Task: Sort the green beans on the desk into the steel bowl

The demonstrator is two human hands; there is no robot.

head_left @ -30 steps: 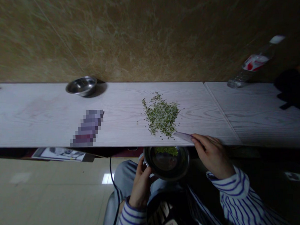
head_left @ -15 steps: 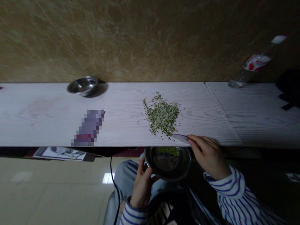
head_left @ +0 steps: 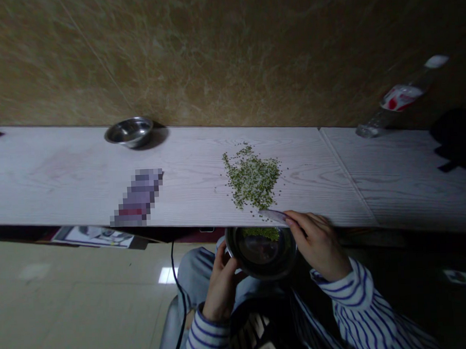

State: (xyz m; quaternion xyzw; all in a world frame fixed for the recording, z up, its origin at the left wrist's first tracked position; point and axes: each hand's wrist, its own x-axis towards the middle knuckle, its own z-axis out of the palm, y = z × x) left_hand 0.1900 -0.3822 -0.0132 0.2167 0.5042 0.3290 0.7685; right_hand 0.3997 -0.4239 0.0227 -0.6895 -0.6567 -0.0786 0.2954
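Observation:
My left hand [head_left: 220,285] grips the rim of a steel bowl [head_left: 261,253], held just below the front edge of the white wooden table [head_left: 63,177]. Some green beans lie at the bowl's far side. My right hand [head_left: 317,243] pinches a thin pale card [head_left: 274,216] lying flat at the table edge, right above the bowl. A pile of small green beans [head_left: 252,178] is spread on the table just beyond the card.
A second steel bowl [head_left: 129,131] stands at the back by the wall. A blurred-out flat object [head_left: 138,196] lies left of the beans. A plastic bottle [head_left: 401,96] lies at the far right, next to a dark object [head_left: 457,139].
My right hand has slid the card leftward along the table edge, closer over the bowl. The left hand and bowl have hardly moved.

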